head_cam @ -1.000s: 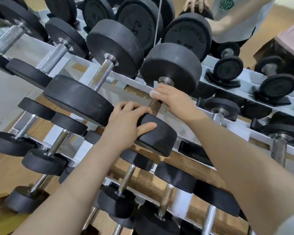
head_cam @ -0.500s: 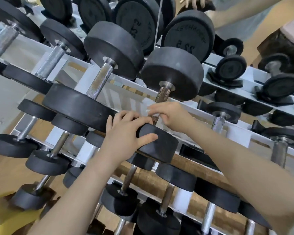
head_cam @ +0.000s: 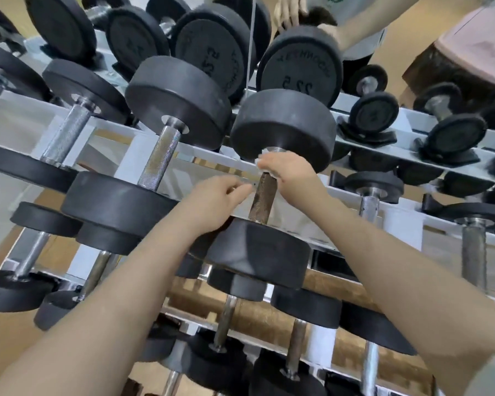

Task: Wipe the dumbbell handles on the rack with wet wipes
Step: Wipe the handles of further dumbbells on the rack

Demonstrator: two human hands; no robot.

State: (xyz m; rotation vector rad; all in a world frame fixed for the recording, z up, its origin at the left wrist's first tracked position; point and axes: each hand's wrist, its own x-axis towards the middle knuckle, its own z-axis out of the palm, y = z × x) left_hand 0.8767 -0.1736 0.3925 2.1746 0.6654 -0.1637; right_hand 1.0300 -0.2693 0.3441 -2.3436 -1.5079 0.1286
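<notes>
A wipe (head_cam: pixel 265 162) is gripped by the right hand (head_cam: pixel 287 174) atop one rusty handle (head_cam: pixel 262 198), left hand (head_cam: pixel 212 205) loosely curled, holding nothing; many handles are judged left.

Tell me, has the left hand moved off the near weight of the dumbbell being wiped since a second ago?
Yes. The left hand has lifted off the near weight and gone up toward the rusty handle, fingertips beside it.

Hands in view: three, namely left hand (head_cam: pixel 212 202), right hand (head_cam: pixel 290 170), another person's hand (head_cam: pixel 287 12). Wipes: one (head_cam: pixel 265 164). Racks: one (head_cam: pixel 406 207).
</notes>
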